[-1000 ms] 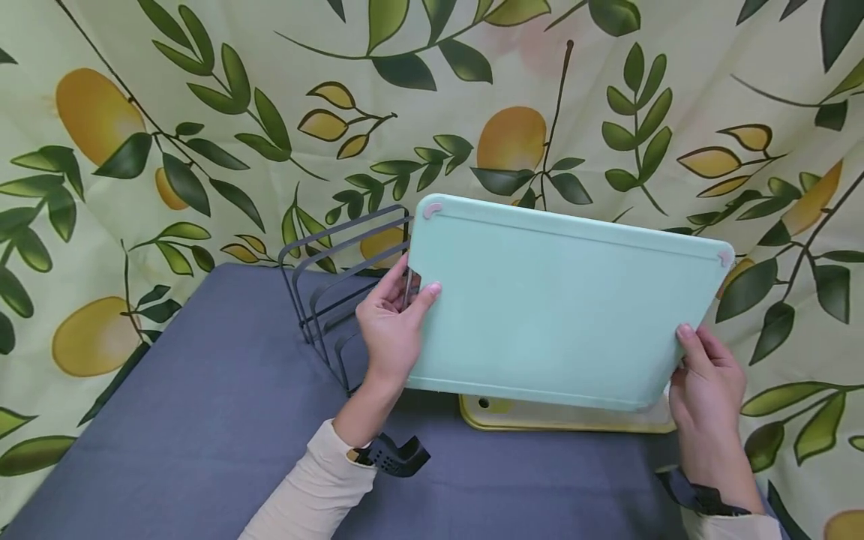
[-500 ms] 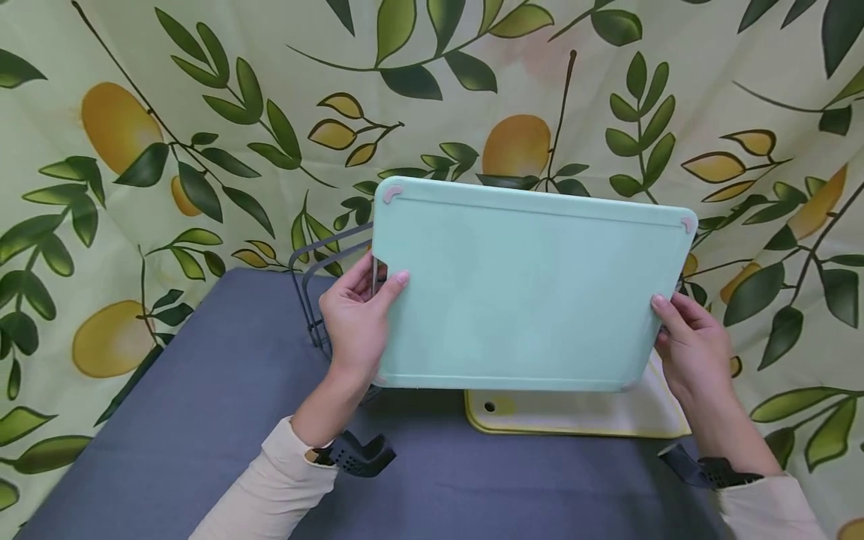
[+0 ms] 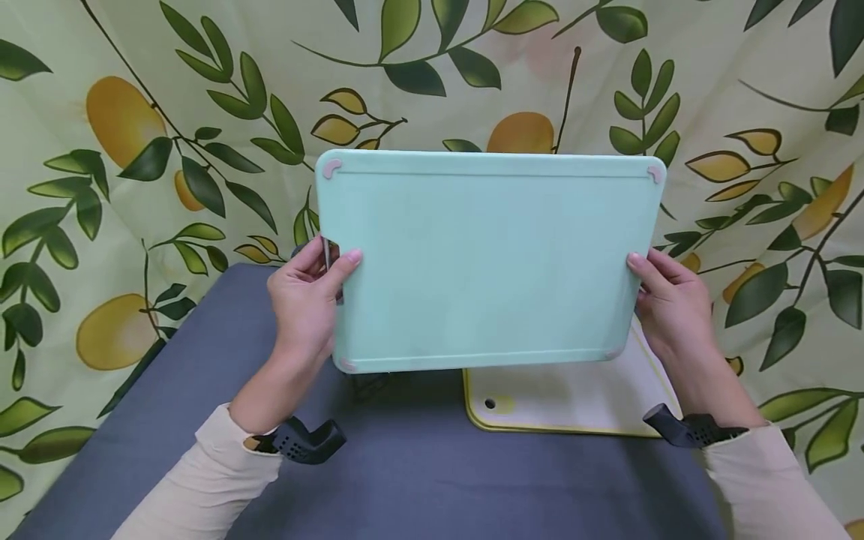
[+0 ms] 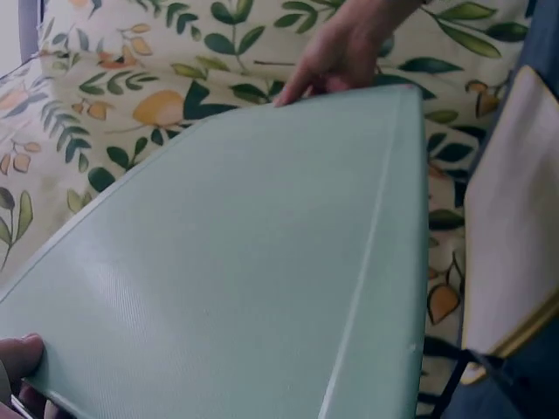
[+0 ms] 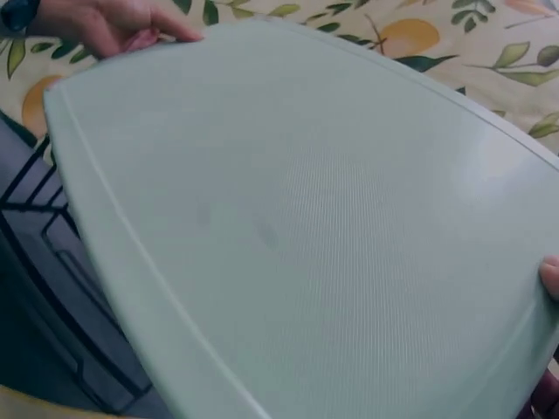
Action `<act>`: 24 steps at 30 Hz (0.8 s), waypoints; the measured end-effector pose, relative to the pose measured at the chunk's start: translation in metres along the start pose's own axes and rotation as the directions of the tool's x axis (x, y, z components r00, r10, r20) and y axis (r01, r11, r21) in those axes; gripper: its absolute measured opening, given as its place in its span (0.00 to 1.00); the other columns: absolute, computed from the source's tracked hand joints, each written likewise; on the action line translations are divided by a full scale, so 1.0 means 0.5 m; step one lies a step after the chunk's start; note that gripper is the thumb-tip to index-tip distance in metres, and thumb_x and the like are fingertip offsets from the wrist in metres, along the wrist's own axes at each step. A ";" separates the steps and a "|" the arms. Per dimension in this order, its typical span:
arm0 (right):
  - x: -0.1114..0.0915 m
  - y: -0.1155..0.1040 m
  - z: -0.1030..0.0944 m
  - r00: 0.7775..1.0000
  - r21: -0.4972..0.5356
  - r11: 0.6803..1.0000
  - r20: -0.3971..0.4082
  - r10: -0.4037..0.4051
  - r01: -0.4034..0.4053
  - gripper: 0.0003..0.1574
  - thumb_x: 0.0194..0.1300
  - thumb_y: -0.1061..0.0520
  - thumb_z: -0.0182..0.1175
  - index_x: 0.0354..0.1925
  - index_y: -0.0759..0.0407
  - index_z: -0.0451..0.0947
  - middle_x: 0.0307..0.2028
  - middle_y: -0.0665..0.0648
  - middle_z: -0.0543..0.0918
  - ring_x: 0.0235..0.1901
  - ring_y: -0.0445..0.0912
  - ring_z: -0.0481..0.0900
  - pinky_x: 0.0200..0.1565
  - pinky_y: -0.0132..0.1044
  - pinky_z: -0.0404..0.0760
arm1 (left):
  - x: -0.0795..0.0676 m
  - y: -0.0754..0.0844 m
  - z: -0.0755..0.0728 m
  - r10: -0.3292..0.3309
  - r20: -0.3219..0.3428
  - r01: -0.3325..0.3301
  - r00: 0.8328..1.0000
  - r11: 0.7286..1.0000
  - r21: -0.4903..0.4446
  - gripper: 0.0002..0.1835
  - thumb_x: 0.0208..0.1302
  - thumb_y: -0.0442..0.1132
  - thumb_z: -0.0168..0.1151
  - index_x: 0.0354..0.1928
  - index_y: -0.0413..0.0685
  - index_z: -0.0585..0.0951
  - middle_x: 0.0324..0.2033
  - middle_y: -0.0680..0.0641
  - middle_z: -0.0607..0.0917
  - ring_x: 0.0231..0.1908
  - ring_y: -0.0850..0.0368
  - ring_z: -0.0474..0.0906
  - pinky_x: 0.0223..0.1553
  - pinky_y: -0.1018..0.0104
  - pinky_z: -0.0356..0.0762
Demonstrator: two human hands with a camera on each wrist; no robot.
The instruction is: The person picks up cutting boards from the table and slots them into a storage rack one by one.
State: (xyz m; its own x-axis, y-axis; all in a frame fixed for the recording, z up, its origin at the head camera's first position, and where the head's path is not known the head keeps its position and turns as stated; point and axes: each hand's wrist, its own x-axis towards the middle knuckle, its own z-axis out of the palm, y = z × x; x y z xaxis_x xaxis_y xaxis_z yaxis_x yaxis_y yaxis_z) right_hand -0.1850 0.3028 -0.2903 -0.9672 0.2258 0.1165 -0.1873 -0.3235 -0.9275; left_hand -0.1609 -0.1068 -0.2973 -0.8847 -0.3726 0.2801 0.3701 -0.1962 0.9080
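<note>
A mint-green cutting board [image 3: 486, 262] with pink corner marks is held up off the table, its broad face toward the head camera. My left hand [image 3: 307, 300] grips its left short edge, thumb on the near face and fingers behind. On the opposite short edge, my right hand [image 3: 678, 307] pinches the board the same way. Below and behind it lies a white cutting board [image 3: 553, 401] with a yellow rim and a small hole, partly covered by the green one. The right wrist view shows a dark wire rack [image 5: 65, 271] beyond the board's edge.
A blue-grey cloth [image 3: 432, 487] covers the table. Behind it hangs a pale curtain [image 3: 223, 187] printed with leaves and orange fruit. In the head view the rack is almost wholly hidden behind the green board.
Both hands have moved the green board left and upward, away from over the white board. Its tilt has levelled out, and it now hides most of the rack.
</note>
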 end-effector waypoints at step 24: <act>0.116 -0.022 0.159 0.945 -0.297 0.946 0.326 -0.024 0.127 0.14 0.66 0.54 0.68 0.48 0.56 0.82 0.37 0.47 0.88 0.36 0.39 0.81 0.38 0.26 0.80 | 0.061 0.102 -0.129 -0.038 0.056 0.043 0.998 0.995 -0.093 0.17 0.53 0.29 0.76 0.47 0.43 0.88 0.29 0.51 0.89 0.28 0.62 0.86 0.28 0.72 0.83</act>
State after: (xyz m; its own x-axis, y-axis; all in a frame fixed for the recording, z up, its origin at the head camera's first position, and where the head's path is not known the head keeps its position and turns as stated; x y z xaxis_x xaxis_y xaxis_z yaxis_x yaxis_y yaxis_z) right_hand -0.2525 0.2465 -0.2451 -0.9656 -0.0780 0.2482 -0.2486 -0.0046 -0.9686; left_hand -0.1505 -0.1864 -0.2624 -0.9126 -0.3134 0.2627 0.3565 -0.2951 0.8864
